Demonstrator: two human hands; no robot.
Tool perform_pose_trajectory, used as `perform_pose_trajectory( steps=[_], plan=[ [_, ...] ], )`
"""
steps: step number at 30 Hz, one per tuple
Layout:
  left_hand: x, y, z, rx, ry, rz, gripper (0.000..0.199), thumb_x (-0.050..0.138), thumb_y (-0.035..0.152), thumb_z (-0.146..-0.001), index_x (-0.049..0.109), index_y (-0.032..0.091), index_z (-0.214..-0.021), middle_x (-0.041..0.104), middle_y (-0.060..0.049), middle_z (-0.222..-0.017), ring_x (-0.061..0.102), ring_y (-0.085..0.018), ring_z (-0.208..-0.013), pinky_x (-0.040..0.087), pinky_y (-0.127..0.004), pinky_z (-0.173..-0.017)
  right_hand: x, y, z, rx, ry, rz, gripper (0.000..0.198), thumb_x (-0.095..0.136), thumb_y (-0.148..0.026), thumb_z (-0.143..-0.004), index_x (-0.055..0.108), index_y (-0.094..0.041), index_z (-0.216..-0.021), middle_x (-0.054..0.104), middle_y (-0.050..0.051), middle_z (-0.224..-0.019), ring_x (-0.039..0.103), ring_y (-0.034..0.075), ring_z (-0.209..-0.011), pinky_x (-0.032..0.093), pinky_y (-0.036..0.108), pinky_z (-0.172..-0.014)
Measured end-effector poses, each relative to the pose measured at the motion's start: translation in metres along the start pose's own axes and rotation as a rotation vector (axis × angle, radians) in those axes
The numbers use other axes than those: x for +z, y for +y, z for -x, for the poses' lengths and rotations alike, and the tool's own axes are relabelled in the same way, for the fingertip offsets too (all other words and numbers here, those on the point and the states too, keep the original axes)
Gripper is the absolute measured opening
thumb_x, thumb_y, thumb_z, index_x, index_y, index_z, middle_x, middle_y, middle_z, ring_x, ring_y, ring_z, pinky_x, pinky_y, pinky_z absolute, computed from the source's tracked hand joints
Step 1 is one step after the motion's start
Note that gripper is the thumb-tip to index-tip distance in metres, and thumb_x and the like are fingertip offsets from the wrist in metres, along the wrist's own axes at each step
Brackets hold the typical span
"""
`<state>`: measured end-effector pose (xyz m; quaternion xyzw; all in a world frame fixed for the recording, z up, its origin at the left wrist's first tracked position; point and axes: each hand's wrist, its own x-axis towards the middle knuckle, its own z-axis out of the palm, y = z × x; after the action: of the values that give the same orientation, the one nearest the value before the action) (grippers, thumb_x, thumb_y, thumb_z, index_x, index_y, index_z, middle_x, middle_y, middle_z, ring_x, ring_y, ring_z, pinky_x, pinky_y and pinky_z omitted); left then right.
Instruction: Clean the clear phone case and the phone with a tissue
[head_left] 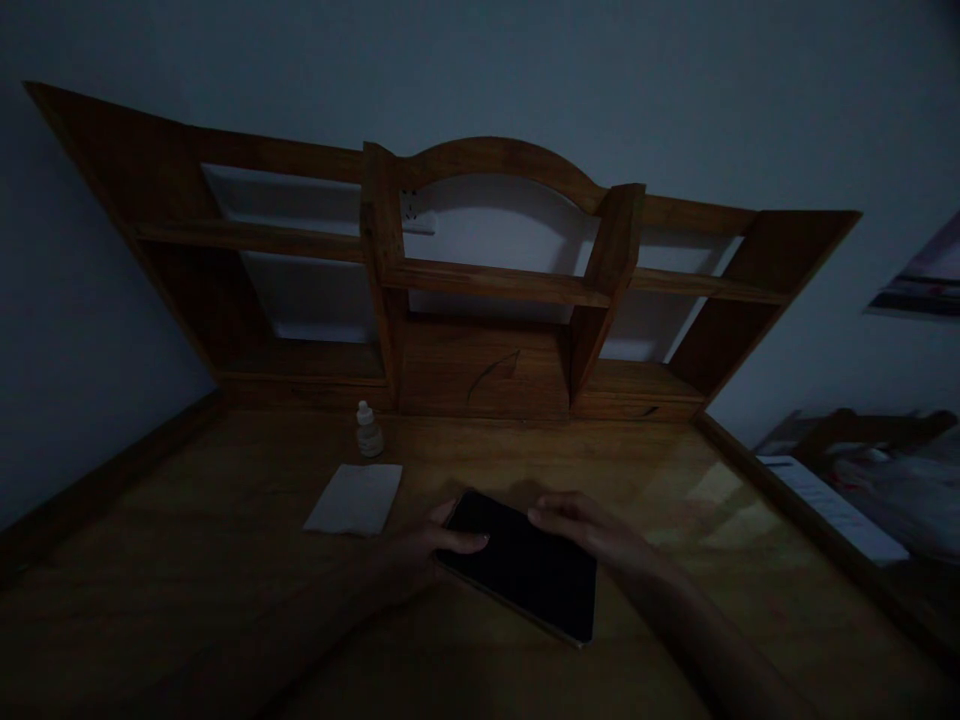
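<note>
A tablet with a dark, unlit face is tilted above the wooden desk, its near right corner pointing down towards me. My left hand grips its left end, thumb flat on the face and the other fingers mostly hidden beneath. On the far right edge my right hand is closed, with the thumb on the face. To the left of the tablet lies a folded white cloth or tissue. Just behind that stands a small bottle with a pale cap, upright.
A wooden shelf unit with open compartments runs along the back of the desk. A socket strip shows through its middle opening. Beyond the desk's right edge are a white sheet or box and a pale plastic bag. The light is dim.
</note>
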<state>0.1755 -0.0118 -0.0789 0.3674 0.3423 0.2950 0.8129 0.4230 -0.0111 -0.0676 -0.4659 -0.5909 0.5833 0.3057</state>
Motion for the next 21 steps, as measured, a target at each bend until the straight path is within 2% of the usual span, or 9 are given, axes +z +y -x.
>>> perform_pose_trajectory(
  steps=[2, 3, 6, 9, 12, 16, 21],
  plan=[
    [0.002, -0.001, -0.002, 0.022, 0.027, -0.011, 0.042, 0.080, 0.020, -0.070, 0.062, 0.015, -0.108, 0.068, -0.007, -0.098, 0.068, -0.020, -0.086, 0.057, -0.030, -0.073, 0.002, 0.002, 0.000, 0.052, -0.179, -0.044, 0.035, 0.074, -0.052, -0.077, 0.073, -0.018, -0.085, 0.067, 0.000, -0.075, 0.057, 0.013, -0.060, 0.036, 0.023, -0.055],
    [0.003, -0.001, -0.003, 0.038, 0.060, -0.011, 0.045, 0.080, 0.022, -0.071, 0.060, 0.015, -0.110, 0.068, -0.007, -0.098, 0.068, -0.020, -0.085, 0.057, -0.030, -0.071, 0.003, 0.002, 0.000, 0.071, -0.211, -0.076, 0.036, 0.075, -0.051, -0.076, 0.073, -0.018, -0.089, 0.068, 0.001, -0.078, 0.057, 0.013, -0.061, 0.036, 0.022, -0.055],
    [0.003, 0.002, -0.008, 0.083, 0.194, 0.010, 0.054, 0.075, 0.034, -0.078, 0.052, 0.017, -0.124, 0.066, -0.011, -0.111, 0.069, -0.024, -0.091, 0.058, -0.039, -0.075, 0.006, 0.001, -0.002, 0.114, -0.109, -0.171, 0.039, 0.076, -0.050, -0.076, 0.072, -0.019, -0.101, 0.071, 0.003, -0.090, 0.063, 0.016, -0.072, 0.043, 0.024, -0.063],
    [0.001, 0.007, -0.010, 0.175, 0.215, -0.004, 0.059, 0.066, 0.039, -0.085, 0.042, 0.021, -0.136, 0.061, -0.014, -0.127, 0.068, -0.028, -0.100, 0.056, -0.045, -0.085, 0.011, -0.002, -0.003, 0.129, 0.005, -0.255, 0.042, 0.075, -0.049, -0.078, 0.070, -0.021, -0.110, 0.072, 0.005, -0.100, 0.066, 0.019, -0.083, 0.046, 0.026, -0.072],
    [-0.001, 0.009, -0.011, 0.242, 0.202, -0.100, 0.060, 0.062, 0.039, -0.088, 0.039, 0.024, -0.141, 0.059, -0.015, -0.130, 0.068, -0.030, -0.101, 0.056, -0.047, -0.085, 0.016, -0.003, -0.003, 0.118, 0.002, -0.320, 0.042, 0.076, -0.046, -0.078, 0.069, -0.021, -0.112, 0.073, 0.006, -0.102, 0.066, 0.018, -0.085, 0.046, 0.026, -0.073],
    [-0.004, 0.007, -0.012, 0.216, 0.242, -0.164, 0.057, 0.059, 0.037, -0.090, 0.040, 0.017, -0.141, 0.061, -0.017, -0.127, 0.068, -0.031, -0.101, 0.057, -0.047, -0.082, 0.019, -0.003, -0.003, 0.109, -0.066, -0.371, 0.041, 0.076, -0.040, -0.079, 0.069, -0.019, -0.113, 0.072, 0.007, -0.107, 0.066, 0.017, -0.087, 0.047, 0.026, -0.076],
    [-0.005, 0.008, -0.014, 0.224, 0.228, -0.146, 0.061, 0.060, 0.038, -0.089, 0.039, 0.017, -0.143, 0.058, -0.018, -0.132, 0.066, -0.031, -0.107, 0.056, -0.046, -0.084, 0.021, 0.000, -0.001, 0.071, -0.026, -0.381, 0.038, 0.074, -0.040, -0.082, 0.069, -0.017, -0.111, 0.073, 0.008, -0.101, 0.067, 0.017, -0.082, 0.048, 0.026, -0.073]
  ],
)
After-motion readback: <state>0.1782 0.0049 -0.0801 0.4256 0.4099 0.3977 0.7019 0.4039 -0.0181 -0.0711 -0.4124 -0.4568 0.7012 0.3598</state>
